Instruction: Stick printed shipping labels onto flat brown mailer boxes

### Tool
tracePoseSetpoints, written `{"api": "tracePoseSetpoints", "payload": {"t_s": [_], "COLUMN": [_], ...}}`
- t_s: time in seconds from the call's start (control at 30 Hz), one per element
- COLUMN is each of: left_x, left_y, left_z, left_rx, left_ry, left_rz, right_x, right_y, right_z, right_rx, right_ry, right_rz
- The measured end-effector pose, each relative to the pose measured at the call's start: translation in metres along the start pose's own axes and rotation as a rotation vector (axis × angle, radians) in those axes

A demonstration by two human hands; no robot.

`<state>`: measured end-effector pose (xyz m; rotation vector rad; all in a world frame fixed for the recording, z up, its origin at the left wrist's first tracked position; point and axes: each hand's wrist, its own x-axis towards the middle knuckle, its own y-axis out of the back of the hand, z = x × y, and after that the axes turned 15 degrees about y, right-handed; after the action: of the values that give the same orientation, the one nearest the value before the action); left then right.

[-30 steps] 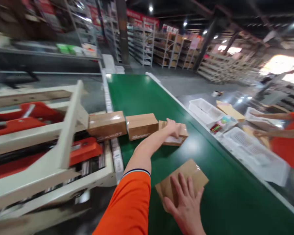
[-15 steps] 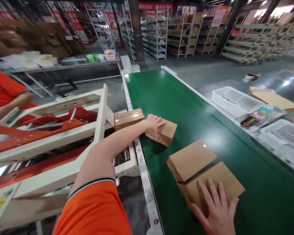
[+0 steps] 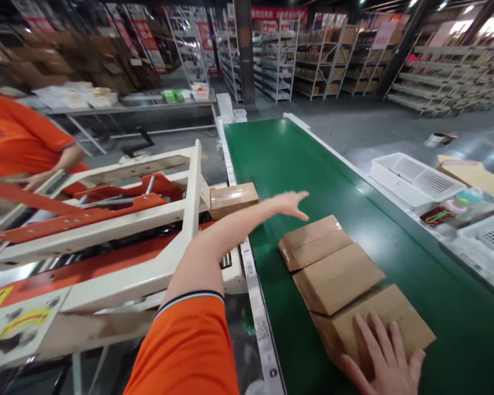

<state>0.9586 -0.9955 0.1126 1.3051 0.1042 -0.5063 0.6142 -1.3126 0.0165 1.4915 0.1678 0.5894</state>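
Three brown cardboard boxes sit in a row on the green conveyor belt (image 3: 280,153). My right hand (image 3: 389,354) lies with spread fingers on the nearest box (image 3: 399,312). Against that one rests the middle box (image 3: 340,277), and the farthest box (image 3: 315,238) touches the middle one. My left hand (image 3: 290,204) is in the air above the belt, beyond the farthest box, with its fingers stretched out and nothing in them. Under my left forearm, another taped box (image 3: 233,198) juts from the sealing machine (image 3: 185,219) at the belt's left edge.
A co-worker in an orange shirt (image 3: 24,137) stands behind the machine. White baskets (image 3: 415,178) and bagged items line the belt's right side. A table (image 3: 140,107) with white and green goods stands at the back left, shelving racks (image 3: 271,60) behind.
The box under my left hand has come nearer and now lies against the other two. My left hand has let go of it and lifted. My right hand stays on the nearest box.
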Motion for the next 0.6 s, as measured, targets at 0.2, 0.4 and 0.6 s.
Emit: {"api": "tracePoseSetpoints", "payload": {"t_s": [0.2,0.4,0.6], "left_x": [-0.003,0.013,0.025], "left_y": [0.031,0.009,-0.037], "left_z": [-0.146,-0.13,-0.004], "left_rx": [0.332,0.039,0.055], "left_ry": [0.712,0.682,0.381], "left_rz": [-0.017,0.062,0.103], "right_x": [0.004,0.021,0.028], "right_y": [0.002,0.002,0.003], "right_z": [-0.005,-0.021,-0.025], "right_rx": [-0.003,0.002,0.166], "right_ry": [0.032,-0.002,-0.073], "right_rz": [0.083,0.114,0.075]}}
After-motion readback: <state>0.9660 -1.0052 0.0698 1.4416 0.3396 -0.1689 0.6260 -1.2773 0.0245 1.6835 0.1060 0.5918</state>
